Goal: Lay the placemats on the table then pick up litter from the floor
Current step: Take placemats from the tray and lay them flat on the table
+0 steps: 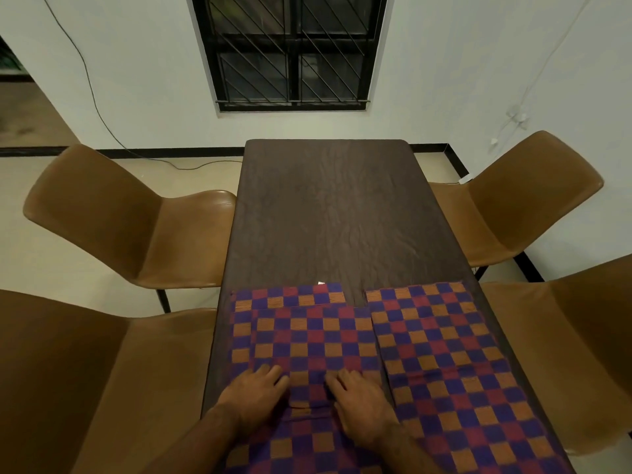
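Under both grips, at the near end of the counter (pixel 328 206), lies the top placemat (pixel 307 336), checked in purple, red and orange. The left grip (pixel 254 393) and the right grip (pixel 359 401) rest palm-down on its near part, side by side, with a strip of cloth showing between them; the fingers of both lie almost flat on the weave, pressing rather than pinching, so both grips are open-handed and hold nothing; a small crease sits in the cloth between them.

Beneath the top placemat a lower placemat (pixel 284 297) of the same check shows as a band out beyond the fingertips and along the outer side of the left grip. Just beside the right grip, on its outer side, a third placemat (pixel 444 354) lies flat along the counter's right edge; a narrow gap of dark wood parts its far end from the other two, and nearer the right grip the top placemat's edge meets it. Past the fingertips, just off the far edge of the lower placemat, a small white scrap (pixel 320 283) lies on the bare wood.

Well beyond the grips the counter runs bare to the wall and a barred window (pixel 290 53). Two tan chairs (pixel 136 217) stand to the left of the left grip and two more (pixel 523 206) to the right of the right grip; a dark cable (pixel 92 97) trails down the wall to the pale floor (pixel 68 268).
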Available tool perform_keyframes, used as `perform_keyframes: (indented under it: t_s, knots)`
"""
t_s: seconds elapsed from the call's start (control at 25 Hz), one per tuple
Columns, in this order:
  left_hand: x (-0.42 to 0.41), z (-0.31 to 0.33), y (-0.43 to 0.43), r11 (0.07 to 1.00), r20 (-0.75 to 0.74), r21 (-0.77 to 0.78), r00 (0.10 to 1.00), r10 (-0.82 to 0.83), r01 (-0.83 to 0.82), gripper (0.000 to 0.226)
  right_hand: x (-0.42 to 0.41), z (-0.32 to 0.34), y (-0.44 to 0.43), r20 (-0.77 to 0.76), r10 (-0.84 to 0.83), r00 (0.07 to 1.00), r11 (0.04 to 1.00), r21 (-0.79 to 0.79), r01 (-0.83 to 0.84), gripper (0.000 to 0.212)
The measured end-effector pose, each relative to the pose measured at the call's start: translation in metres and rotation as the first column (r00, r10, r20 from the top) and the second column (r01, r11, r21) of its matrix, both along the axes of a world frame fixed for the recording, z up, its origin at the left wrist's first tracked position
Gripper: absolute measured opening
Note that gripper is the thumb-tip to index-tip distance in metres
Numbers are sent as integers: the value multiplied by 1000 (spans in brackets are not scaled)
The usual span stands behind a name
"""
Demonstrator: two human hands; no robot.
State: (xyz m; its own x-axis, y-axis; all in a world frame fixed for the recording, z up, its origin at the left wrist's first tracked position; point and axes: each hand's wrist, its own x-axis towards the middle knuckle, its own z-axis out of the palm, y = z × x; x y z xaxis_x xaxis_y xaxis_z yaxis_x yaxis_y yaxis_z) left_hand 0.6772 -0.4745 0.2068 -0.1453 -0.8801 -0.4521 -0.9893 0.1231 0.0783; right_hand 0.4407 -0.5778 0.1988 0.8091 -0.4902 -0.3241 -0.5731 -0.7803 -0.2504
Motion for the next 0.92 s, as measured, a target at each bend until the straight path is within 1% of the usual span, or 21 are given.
perform_keyframes:
  t_s: [0.12,0.24,0.36,0.44,0.48,0.52,0.6,0.68,0.8,0.88,0.92]
  knots:
    - [-4,-4,3,999,0,-26,999,44,-44,29,4,-3,2,-62,5,998,1000,-12,-6,60]
    - [0,-3,-2,995,-44,-48,995,88,-90,28,6,-7,1,-73,4,997,993,-120,-13,61]
    - [15,-3,-7,983,-130,-111,983,132,-147,25,3,2,-7,-139,-78,987,994,-91,66,63]
    - [26,-13,-8,973,-116,-181,985,127,-146,19,-1,2,-16,-108,-119,987,986,-134,104,61]
    - [28,-17,-8,970,-98,-191,986,135,-152,17,-5,2,-18,-90,-131,987,980,-159,116,57]
    - [28,-18,-9,969,-55,-210,991,123,-132,18,-7,5,-22,-120,-158,980,974,-181,135,51]
    - [29,-23,-14,979,-60,-130,987,149,-156,26,-5,15,-31,-137,-177,975,974,-164,154,38]
    - [30,-16,-24,967,-114,-66,965,237,-245,32,0,25,-48,-184,-196,963,980,-75,185,34]
    - [39,-6,-40,904,-307,-4,861,407,-428,25,10,32,-79,-243,-206,948,978,-37,204,27]
    - [50,0,-55,891,-368,62,819,440,-450,29,21,35,-100,-319,-174,932,981,30,193,25]
    - [59,1,-65,892,-360,89,821,444,-444,32,29,37,-114,-342,-173,924,979,43,200,25]
